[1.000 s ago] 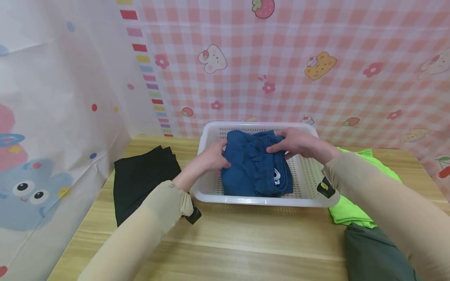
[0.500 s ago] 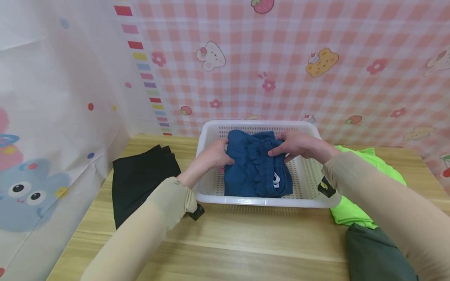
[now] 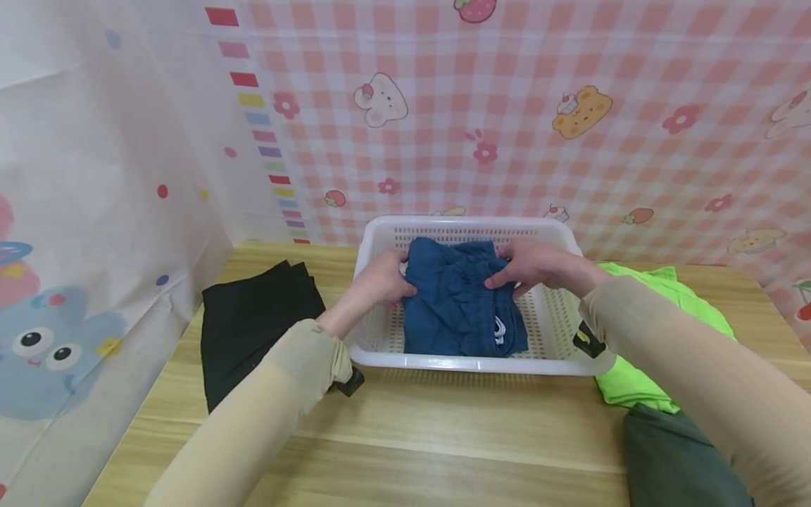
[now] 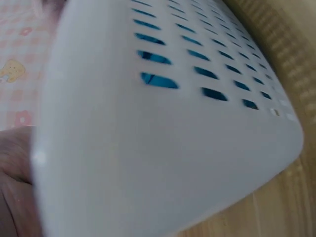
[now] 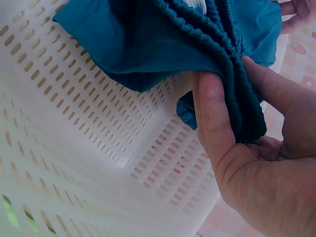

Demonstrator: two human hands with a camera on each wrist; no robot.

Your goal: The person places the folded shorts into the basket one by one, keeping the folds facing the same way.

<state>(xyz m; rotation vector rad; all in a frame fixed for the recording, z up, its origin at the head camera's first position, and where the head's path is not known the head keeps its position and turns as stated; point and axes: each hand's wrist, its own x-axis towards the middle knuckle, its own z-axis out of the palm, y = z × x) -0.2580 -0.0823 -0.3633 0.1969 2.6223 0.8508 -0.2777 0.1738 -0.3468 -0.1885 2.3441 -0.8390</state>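
A folded pair of blue shorts [image 3: 446, 306] with a gathered elastic waistband and a white drawstring lies inside a white perforated plastic basket [image 3: 456, 363]. My left hand [image 3: 378, 282] holds the shorts' left edge, thumb over the top. On the far right side, my right hand [image 3: 538, 265] pinches the waistband. The right wrist view shows the right hand [image 5: 256, 173] with the thumb on one side of the gathered band and fingers under the cloth. In the left wrist view the basket's wall [image 4: 148, 148] covers most of the scene, with blue cloth showing through its slots.
Black folded cloth [image 3: 256, 327] lies left of the basket on the wooden table [image 3: 456, 443]. To the right are a bright green garment [image 3: 633, 380] and a dark green one [image 3: 678, 458], both partly under my right arm. A pink checked curtain [image 3: 437, 169] hangs close behind the basket.
Both hands stay at the shorts' two sides with only slight shifts. The shorts' cloth has creased and bunched a little more between them. The head view has tilted slightly.
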